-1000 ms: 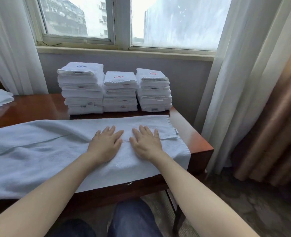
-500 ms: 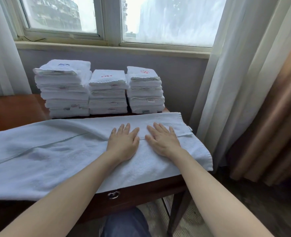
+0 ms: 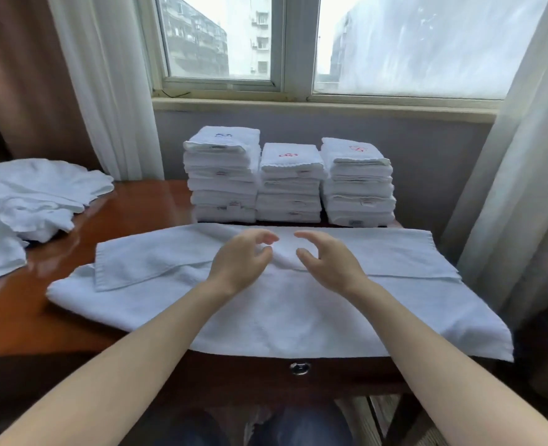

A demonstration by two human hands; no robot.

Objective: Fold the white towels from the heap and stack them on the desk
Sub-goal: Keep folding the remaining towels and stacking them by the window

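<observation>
The brown desk point(image 3: 144, 207) filled the lower half of the frame. Across its centre lay the spread white towel point(image 3: 298, 320), its far long edge folded toward the near one and its near edge hanging over the front of the desk. The heap of unfolded towels point(image 3: 24, 194) sat at the left edge. Three stacks of folded towels point(image 3: 290, 188) stood side by side under the window, above centre. The left hand point(image 3: 240, 262) and right hand point(image 3: 327, 262) were over the spread towel's folded middle, each grip a loose C, thumb and fingertips apart, nothing between them.
</observation>
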